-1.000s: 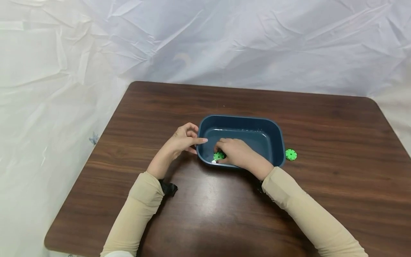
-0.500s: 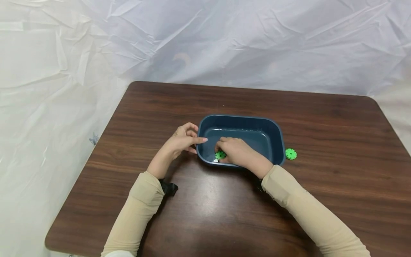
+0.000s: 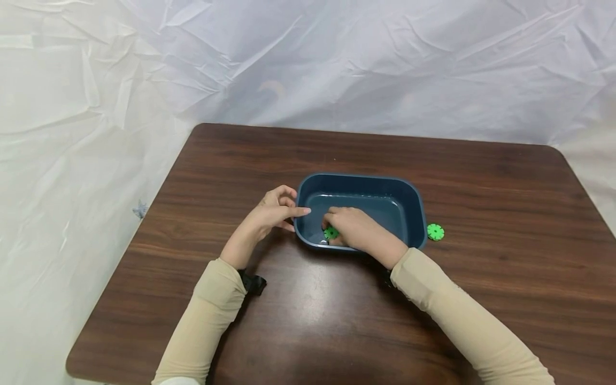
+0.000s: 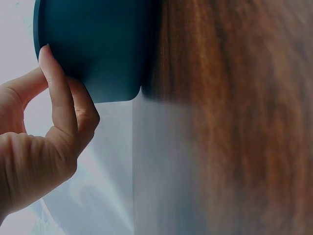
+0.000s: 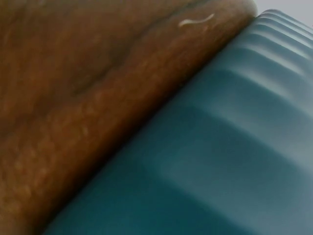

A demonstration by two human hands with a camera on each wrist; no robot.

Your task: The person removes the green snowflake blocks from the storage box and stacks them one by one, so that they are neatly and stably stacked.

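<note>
Head view first. Right hand (image 3: 353, 229) reaches over the near wall of the dark blue tub (image 3: 416, 214), fingers curled down onto a green toothed disc (image 3: 330, 233) at the tub's near-left inside corner; a small pale bit lies just beside the disc, too small to name. Whether the disc is pinched off the floor or only pressed I cannot tell; the fingers do close round it. Left hand (image 3: 275, 209) sits at the tub's left wall, index finger straight and laid across the rim, thumb below against the outside, the other fingers loosely bent. A second green disc (image 3: 435, 231) lies on the brown table (image 3: 505, 176) just outside the tub's right wall. My judgement: the bracing hand should keep that wall steady, since the tub looks light and would likely slide under a sideways nudge.

Left wrist view. Fingertip of the left hand (image 4: 46, 127) touches the tub's (image 4: 98, 49) edge, thumb apart beneath it; light contact, no wrap.

Right wrist view. Only the tub's ribbed outer wall (image 5: 220, 161) and blurred table (image 5: 63, 73); neither hand nor disc shows here.
</note>
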